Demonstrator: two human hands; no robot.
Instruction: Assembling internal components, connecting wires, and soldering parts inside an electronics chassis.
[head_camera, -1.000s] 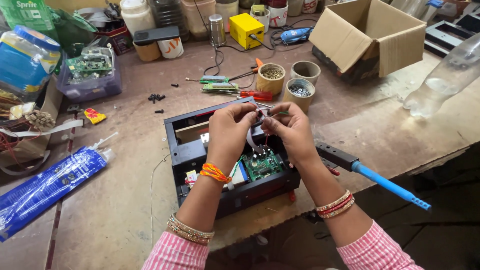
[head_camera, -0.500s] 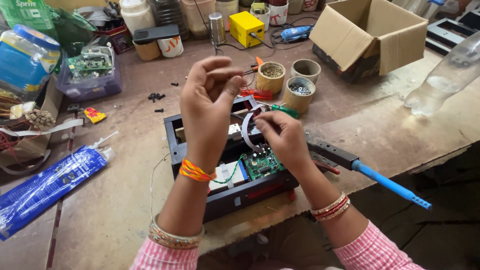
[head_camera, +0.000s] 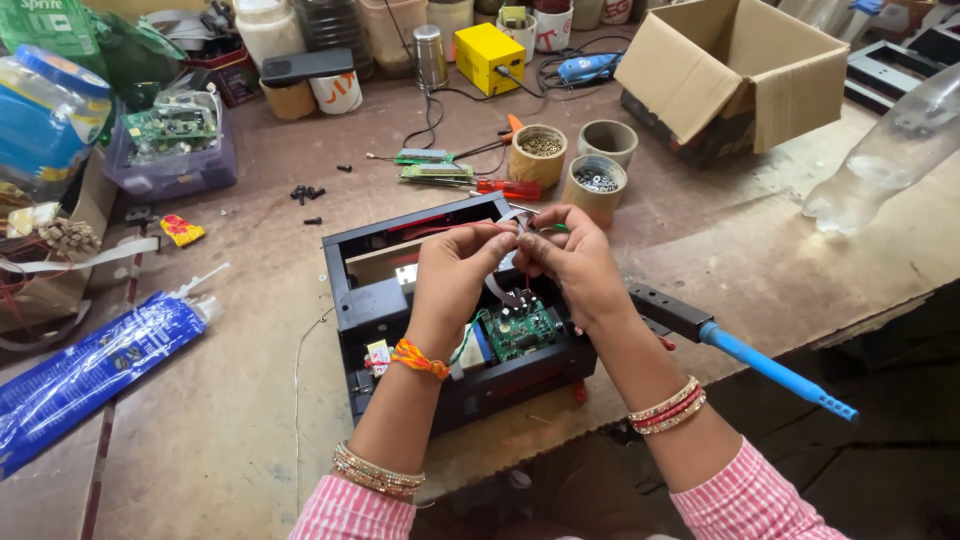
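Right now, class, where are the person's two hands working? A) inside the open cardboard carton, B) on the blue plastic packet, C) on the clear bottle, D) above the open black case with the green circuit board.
D: the left hand and the right hand meet fingertip to fingertip, pinching thin wires over the open black case, with the green circuit board just beneath them.

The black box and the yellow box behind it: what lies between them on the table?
Head view: two green circuit boards, a red-handled screwdriver, and cables on the bare table.
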